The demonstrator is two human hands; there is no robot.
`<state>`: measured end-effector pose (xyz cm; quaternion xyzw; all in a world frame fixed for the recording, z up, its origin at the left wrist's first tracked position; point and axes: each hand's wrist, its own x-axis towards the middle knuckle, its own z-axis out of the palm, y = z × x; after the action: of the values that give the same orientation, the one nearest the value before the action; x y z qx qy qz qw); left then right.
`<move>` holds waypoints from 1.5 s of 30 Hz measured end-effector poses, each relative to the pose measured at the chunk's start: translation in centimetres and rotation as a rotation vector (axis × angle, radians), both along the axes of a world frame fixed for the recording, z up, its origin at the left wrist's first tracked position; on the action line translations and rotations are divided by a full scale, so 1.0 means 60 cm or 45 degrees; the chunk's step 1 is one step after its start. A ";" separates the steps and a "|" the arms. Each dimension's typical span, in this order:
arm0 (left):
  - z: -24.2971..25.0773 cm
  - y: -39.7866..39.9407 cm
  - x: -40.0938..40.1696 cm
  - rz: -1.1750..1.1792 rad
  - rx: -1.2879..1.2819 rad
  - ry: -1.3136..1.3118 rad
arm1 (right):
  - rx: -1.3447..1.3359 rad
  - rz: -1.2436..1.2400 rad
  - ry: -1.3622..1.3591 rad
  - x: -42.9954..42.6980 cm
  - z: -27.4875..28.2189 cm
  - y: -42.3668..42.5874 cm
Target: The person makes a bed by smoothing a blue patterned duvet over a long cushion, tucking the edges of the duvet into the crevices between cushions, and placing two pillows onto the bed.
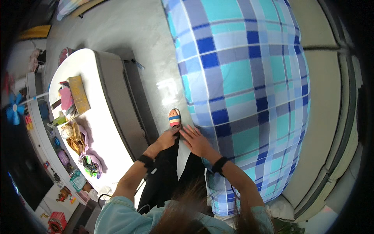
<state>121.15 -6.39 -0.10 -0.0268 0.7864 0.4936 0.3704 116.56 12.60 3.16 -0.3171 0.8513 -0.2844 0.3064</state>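
Both my hands are in front of my legs, above a striped sandal on one foot. My left hand has its fingers bent inward near the lower trouser leg; whether it grips anything is unclear. Close beside it, my right hand has its fingers spread, with nothing seen in it. Along my right side lies a large plaid quilt or covered bedding in blue, turquoise and white, its near edge beside my right hand. Black bands circle both wrists.
To the left stands a white-topped table holding a gold cardboard box and purple trays of small items. A beige sofa runs behind the bedding. A blue fan and cluttered shelves stand at the far left.
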 end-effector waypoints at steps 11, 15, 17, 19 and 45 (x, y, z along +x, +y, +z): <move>0.054 -0.238 0.077 0.273 -0.440 0.044 | 0.054 -1.104 0.329 -0.315 0.007 -0.014; 0.094 -0.246 0.069 0.351 -0.258 -0.092 | 0.589 -0.116 0.406 -0.210 -0.036 -0.084; 0.102 -0.251 0.058 0.402 -0.204 -0.105 | 0.623 0.396 0.494 -0.124 -0.045 -0.113; 0.115 -0.240 0.031 0.324 -0.324 -0.143 | 0.506 -0.101 -0.797 -0.059 -0.045 -0.100; 0.306 -0.266 -0.600 -0.104 -0.403 -0.061 | 0.056 -1.602 -0.790 -0.558 0.092 0.287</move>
<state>85.16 -22.35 18.28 -0.0645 0.8457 0.3473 0.3999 83.05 29.80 8.67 0.3378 0.7519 -0.4677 0.3189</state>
